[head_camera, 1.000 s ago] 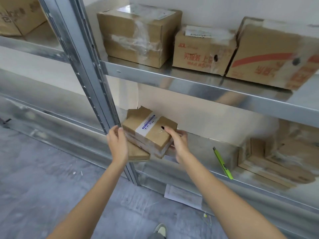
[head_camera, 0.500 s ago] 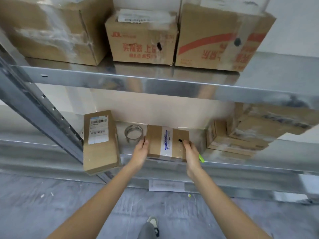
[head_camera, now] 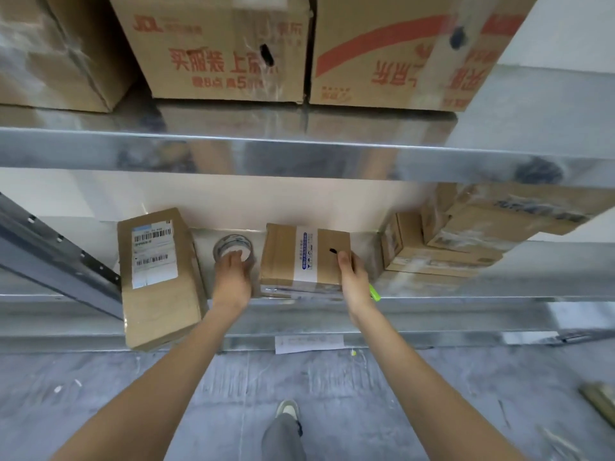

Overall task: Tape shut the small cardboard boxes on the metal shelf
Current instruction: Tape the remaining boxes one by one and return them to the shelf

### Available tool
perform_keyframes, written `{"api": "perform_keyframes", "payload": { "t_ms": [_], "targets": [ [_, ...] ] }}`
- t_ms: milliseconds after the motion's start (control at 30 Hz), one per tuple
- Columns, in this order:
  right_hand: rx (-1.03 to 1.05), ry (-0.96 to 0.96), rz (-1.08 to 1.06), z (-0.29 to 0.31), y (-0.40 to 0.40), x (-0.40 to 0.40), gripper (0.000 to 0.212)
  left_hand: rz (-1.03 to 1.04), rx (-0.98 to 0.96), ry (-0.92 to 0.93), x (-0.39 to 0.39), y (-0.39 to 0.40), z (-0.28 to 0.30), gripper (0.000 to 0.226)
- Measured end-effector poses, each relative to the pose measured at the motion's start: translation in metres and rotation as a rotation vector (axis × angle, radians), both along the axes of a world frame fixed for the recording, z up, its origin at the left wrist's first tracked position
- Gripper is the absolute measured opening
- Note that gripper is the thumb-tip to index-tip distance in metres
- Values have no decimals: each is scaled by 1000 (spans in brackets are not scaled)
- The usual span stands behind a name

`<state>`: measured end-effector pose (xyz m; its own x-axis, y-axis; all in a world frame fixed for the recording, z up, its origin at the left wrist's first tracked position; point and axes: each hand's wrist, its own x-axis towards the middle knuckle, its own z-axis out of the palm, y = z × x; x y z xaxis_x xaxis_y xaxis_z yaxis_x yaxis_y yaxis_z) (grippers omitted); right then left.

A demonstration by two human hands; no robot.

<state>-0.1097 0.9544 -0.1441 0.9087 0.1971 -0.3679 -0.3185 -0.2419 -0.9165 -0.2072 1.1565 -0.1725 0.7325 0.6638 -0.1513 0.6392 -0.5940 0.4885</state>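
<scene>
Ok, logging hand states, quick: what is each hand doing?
Left hand: fingers on the tape roll; grip cannot be told.
Right hand: open, resting on the small box.

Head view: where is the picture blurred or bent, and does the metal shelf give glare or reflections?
Head view: the upper boxes and the stack at far right are smeared; the wide lens bends the shelf edges; its metal mirrors the boxes above in dull patches; light is soft, with no hard shadows; the labelled box, tape roll and both hands, left and right, are fairly sharp.

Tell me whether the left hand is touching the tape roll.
Touching: the head view shows the left hand with fingers laid over the tape roll's front edge.
</scene>
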Motion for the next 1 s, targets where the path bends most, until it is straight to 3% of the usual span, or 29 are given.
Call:
{"api": "perform_keyframes", "payload": {
  "t_ms": [67,133,267,333,433,533,600,667,767,867,1000],
  "targets": [
    [-9,1,13,0,-2,1,40,-116,195,229,1,9,-6,34],
    [-25,7,16,0,-2,2,39,-168,331,308,3,10,-6,26],
    [-62,5,27,1,-1,3,42,-153,407,332,11,13,-3,24],
    [-67,23,47,2,-2,4,44,-67,352,219,15,15,7,29],
    [-117,-38,51,7,-6,6,57,135,175,-102,19,14,40,39],
    [-72,-198,99,29,-8,10,63,181,-269,-483,22,-4,85,34],
    [-16,-221,218,49,-7,15,57,157,-528,-639,27,-29,112,25],
    [13,-221,321,70,-5,20,50,162,-773,-661,32,-58,130,19],
    [19,-184,408,95,-1,32,43,80,-1028,-529,35,-96,140,10],
    [70,-23,441,108,-4,38,36,15,-1074,-518,30,-123,138,6],
    [59,-50,500,108,-15,37,22,32,-1055,-521,24,-139,130,10]
  ]
}}
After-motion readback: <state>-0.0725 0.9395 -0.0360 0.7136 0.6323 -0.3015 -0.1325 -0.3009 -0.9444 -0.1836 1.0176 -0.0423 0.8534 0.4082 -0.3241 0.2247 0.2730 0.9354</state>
